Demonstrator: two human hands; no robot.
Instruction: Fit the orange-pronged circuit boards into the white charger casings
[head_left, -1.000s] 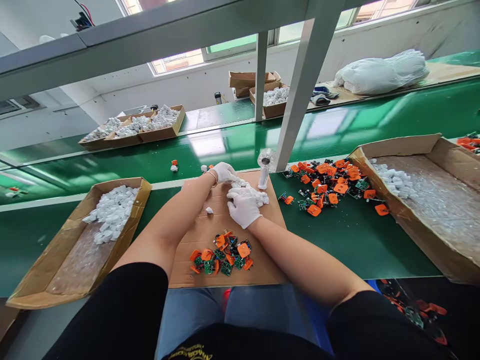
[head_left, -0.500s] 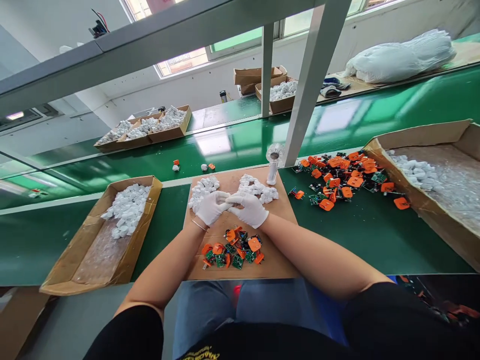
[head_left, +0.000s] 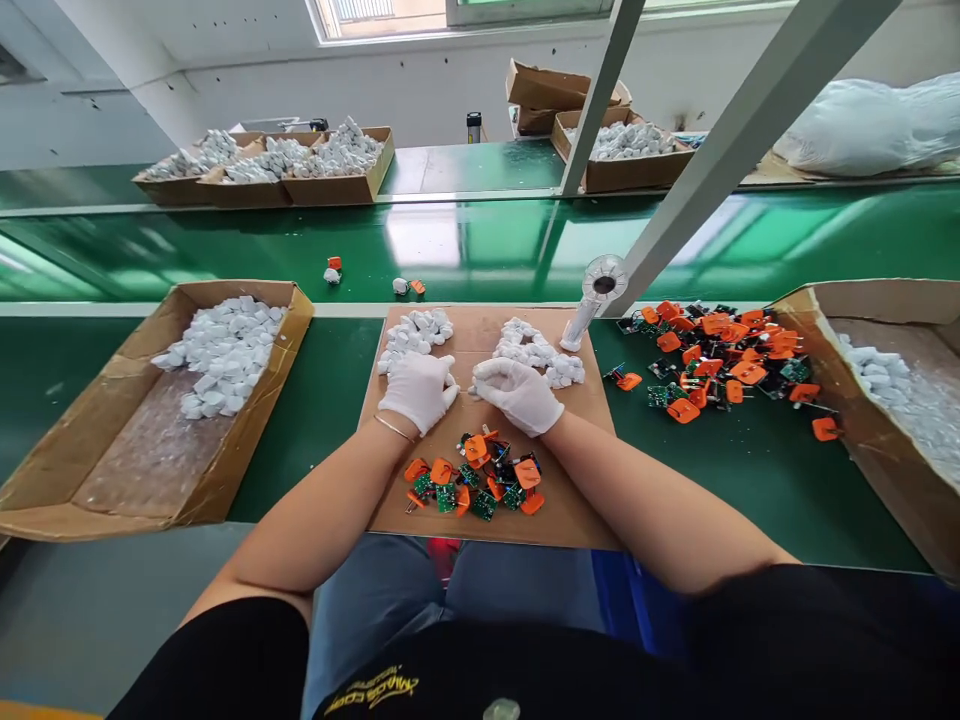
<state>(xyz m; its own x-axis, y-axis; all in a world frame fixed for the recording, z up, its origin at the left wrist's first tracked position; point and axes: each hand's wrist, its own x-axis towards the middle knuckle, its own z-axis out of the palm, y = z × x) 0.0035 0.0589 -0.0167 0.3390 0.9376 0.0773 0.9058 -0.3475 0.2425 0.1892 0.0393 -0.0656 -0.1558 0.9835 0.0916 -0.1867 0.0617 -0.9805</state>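
My left hand (head_left: 421, 392), in a white glove, is at the lower edge of the left pile of white plastic pieces (head_left: 421, 330). Its fingers are curled together, and whatever they hold is hidden. My right hand (head_left: 519, 396), also gloved, pinches a small white piece (head_left: 473, 389) between thumb and fingertips. Just beyond it lies the right pile of white pieces (head_left: 525, 345). A narrow gap separates the hands. Nearer my body, orange parts with green circuit boards (head_left: 480, 475) lie heaped on the cardboard sheet (head_left: 577, 480).
A small clear-handled fan (head_left: 600, 285) stands at the sheet's back right corner. Cardboard trays of white pieces flank me at left (head_left: 292, 400) and right (head_left: 832, 400). More orange assemblies (head_left: 720, 350) cover the bench at right. A slanted metal post (head_left: 720, 170) rises behind the fan.
My hands, touching fingertip to fingertip before, have come apart. The left one has opened a gap from the right. The camera view has levelled and shifted.
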